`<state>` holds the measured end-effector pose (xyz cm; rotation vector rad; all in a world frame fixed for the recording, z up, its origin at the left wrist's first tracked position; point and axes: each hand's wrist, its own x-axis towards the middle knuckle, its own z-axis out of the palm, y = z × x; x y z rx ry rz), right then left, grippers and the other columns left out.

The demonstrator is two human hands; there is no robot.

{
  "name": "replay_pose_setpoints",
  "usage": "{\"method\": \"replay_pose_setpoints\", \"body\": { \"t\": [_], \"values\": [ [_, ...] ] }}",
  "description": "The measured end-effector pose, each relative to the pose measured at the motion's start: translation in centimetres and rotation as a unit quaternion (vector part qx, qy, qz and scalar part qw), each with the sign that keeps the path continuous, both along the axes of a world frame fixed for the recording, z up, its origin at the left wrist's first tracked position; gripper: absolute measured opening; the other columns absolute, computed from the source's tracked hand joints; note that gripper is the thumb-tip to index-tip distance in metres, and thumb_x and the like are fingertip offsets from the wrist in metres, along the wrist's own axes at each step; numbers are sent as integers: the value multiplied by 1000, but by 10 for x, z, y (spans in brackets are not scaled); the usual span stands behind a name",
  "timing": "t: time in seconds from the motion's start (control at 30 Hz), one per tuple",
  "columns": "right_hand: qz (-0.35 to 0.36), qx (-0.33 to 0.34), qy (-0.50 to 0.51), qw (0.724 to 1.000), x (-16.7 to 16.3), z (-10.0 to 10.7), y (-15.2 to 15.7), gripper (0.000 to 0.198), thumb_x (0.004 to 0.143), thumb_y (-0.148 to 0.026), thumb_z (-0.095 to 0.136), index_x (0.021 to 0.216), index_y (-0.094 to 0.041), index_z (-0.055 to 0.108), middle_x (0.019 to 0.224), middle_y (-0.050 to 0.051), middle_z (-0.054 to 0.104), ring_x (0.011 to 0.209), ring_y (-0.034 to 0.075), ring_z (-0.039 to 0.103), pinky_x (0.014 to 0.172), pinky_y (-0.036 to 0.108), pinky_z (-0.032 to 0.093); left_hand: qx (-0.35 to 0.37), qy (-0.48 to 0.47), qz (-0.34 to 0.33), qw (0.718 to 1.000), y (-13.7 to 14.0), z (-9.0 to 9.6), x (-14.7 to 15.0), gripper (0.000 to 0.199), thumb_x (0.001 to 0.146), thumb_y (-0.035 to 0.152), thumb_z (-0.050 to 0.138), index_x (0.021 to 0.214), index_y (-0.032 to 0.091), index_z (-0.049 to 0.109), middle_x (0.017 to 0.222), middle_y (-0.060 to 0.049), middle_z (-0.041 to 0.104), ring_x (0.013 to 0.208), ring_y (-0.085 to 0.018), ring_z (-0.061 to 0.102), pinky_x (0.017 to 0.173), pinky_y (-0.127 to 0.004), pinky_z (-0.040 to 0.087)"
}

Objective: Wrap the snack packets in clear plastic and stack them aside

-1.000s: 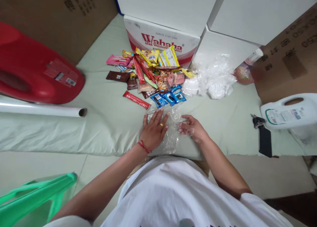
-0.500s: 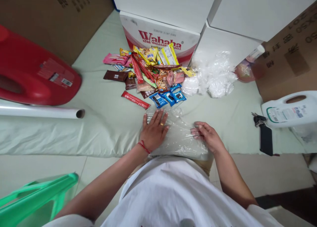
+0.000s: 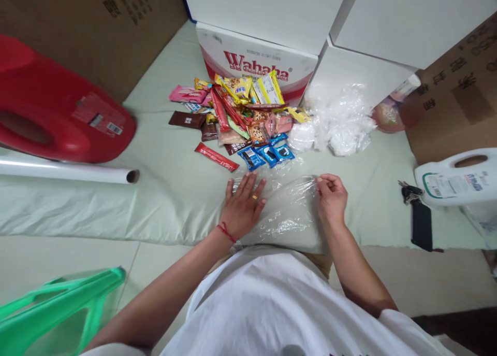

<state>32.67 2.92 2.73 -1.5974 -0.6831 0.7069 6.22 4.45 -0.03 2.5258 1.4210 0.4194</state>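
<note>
A clear plastic bag (image 3: 285,211) lies spread at the near edge of the cloth-covered surface. My left hand (image 3: 244,203) rests flat on the bag's left side, fingers stretched out. At the bag's upper right corner my right hand (image 3: 332,198) is closed, pinching the plastic between thumb and fingers. Just beyond the bag are small blue snack packets (image 3: 267,154) and a red stick packet (image 3: 216,157). Behind them is a heap of wrapped snacks (image 3: 236,104) in yellow, red, pink and brown.
Crumpled clear bags (image 3: 345,128) lie right of the snacks, before a Wahaha carton (image 3: 256,60). At left are a red jug (image 3: 66,107) and a white tube (image 3: 70,170). On the right stand a white bottle (image 3: 458,177) and keys with a black case (image 3: 421,224). A green stool (image 3: 77,294) stands below.
My right hand has moved up and slightly right, from lying loosely over the bag to pinching its corner. The plastic is pulled smoother. My left hand stays in place.
</note>
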Motion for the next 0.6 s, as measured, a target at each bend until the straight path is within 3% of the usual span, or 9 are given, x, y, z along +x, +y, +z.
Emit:
{"method": "replay_pose_setpoints", "body": {
  "t": [0.1, 0.23, 0.27, 0.33, 0.4, 0.47, 0.5, 0.53, 0.6],
  "values": [
    [-48, -20, -175, 983, 11, 1, -26, 24, 91, -44, 66, 101, -22, 67, 94, 4, 68, 83, 18, 61, 80, 32, 52, -12, 3, 1, 1000, 0, 1, 1, 57, 110, 39, 31, 162, 20, 44, 172, -14, 35, 161, -33, 31, 130, -67, 16],
    [-11, -14, -341, 940, 7, 15, -49, 23, 100, -40, 56, 104, -22, 70, 104, 11, 71, 95, 24, 65, 89, 42, 55, -37, 13, -9, 999, 2, 1, 7, 57, 111, 41, 30, 160, 19, 46, 169, -12, 42, 159, -31, 36, 131, -68, 13],
    [33, 7, -375, 926, 1, 19, -52, 24, 102, -39, 54, 107, -23, 72, 108, 12, 72, 102, 27, 66, 94, 45, 55, -40, 12, -9, 999, 4, 1, 8, 57, 111, 42, 29, 160, 19, 46, 169, -12, 42, 159, -31, 35, 131, -68, 13],
    [209, 33, -418, 884, -13, 24, -56, 26, 104, -36, 54, 116, -26, 74, 118, 13, 74, 118, 30, 66, 107, 51, 52, -46, 8, -9, 999, 11, 1, 8, 58, 111, 42, 28, 161, 19, 46, 169, -12, 41, 159, -31, 36, 130, -68, 14],
    [428, 31, -422, 799, -22, 21, -60, 31, 105, -35, 56, 129, -29, 73, 135, 10, 72, 136, 30, 60, 118, 53, 47, -56, 5, -13, 998, 23, 0, 4, 57, 111, 40, 27, 160, 20, 47, 169, -12, 41, 158, -32, 37, 130, -68, 15],
    [566, 14, -412, 714, -17, 11, -67, 39, 106, -37, 57, 143, -30, 67, 151, 7, 63, 148, 29, 51, 124, 54, 42, -63, 5, -33, 997, 37, -2, -5, 56, 110, 40, 28, 159, 22, 49, 169, -11, 42, 157, -32, 40, 129, -66, 18],
    [592, -1, -412, 693, -9, 5, -72, 43, 106, -38, 57, 148, -30, 63, 158, 6, 58, 152, 29, 47, 126, 55, 40, -64, 7, -51, 997, 44, -4, -11, 55, 110, 40, 30, 159, 23, 50, 170, -11, 41, 157, -32, 40, 129, -65, 18],
    [591, -17, -419, 689, 3, 0, -77, 46, 107, -39, 57, 152, -30, 60, 162, 6, 54, 154, 29, 45, 127, 57, 39, -63, 9, -71, 995, 50, -5, -17, 55, 109, 40, 33, 159, 24, 50, 170, -11, 41, 156, -32, 41, 130, -64, 18],
    [535, -53, -441, 718, 34, -6, -86, 48, 107, -39, 56, 154, -29, 57, 164, 8, 49, 154, 30, 45, 127, 60, 37, -58, 13, -105, 993, 59, -8, -27, 55, 108, 41, 38, 160, 27, 49, 170, -10, 41, 156, -33, 42, 130, -63, 17]
  ]
}}
